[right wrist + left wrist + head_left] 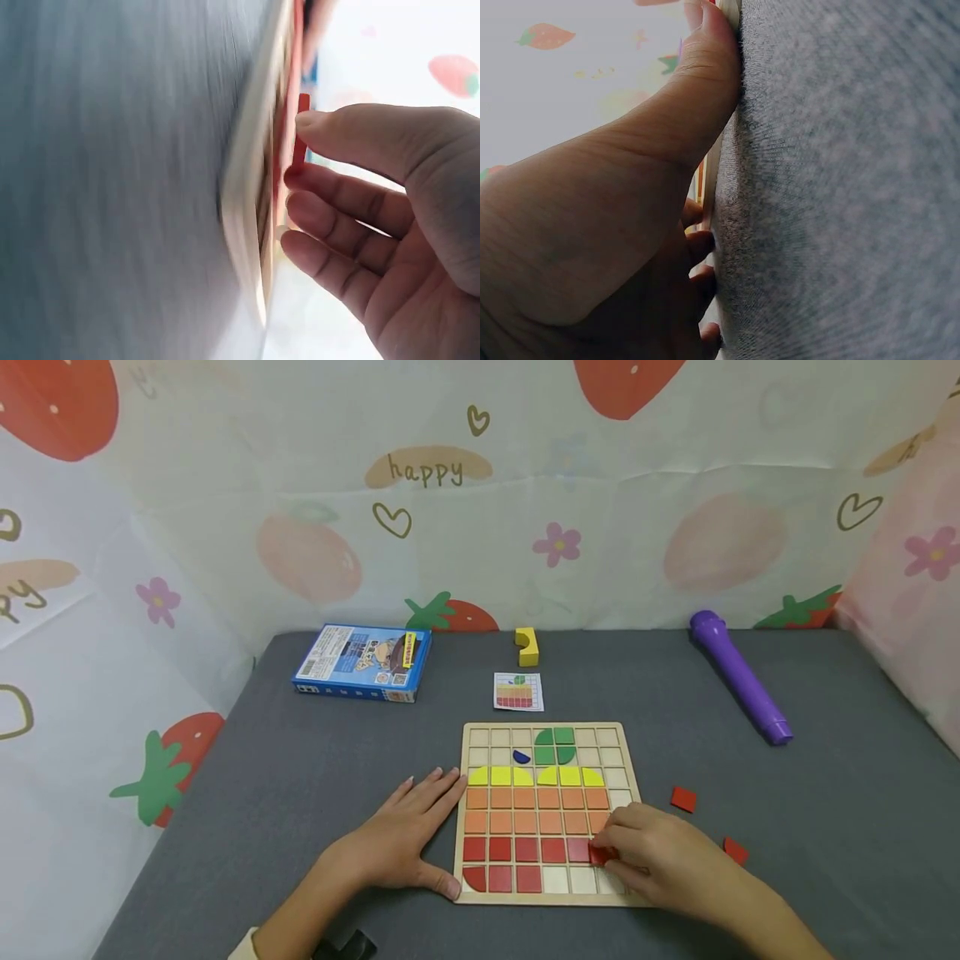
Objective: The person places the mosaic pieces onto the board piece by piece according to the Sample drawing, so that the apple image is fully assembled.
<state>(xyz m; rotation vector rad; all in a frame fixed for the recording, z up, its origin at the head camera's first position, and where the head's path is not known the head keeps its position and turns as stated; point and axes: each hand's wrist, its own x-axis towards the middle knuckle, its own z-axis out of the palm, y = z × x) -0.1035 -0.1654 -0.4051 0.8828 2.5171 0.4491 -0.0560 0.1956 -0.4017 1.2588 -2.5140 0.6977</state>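
Observation:
A wooden grid board [555, 900] lies on the grey table, with rows of red, orange and yellow tiles, a green cluster and a dark blue piece. My right hand [667, 860] pinches a red square tile [301, 135] between thumb and index finger, over the right end of the second row from the bottom. In the head view the fingers partly cover that tile. The left hand [397, 835] rests beside the board with fingers spread, its fingertips and thumb at the left edge. White cells [568, 881] show in the bottom row right of its red tiles.
Two loose red tiles [683, 799] lie right of the board. Behind it are a small printed pattern card [517, 692] and a yellow block [529, 647]. A blue box [363, 662] stands back left, a purple microphone [738, 677] back right. A black object [356, 946] shows at the front edge.

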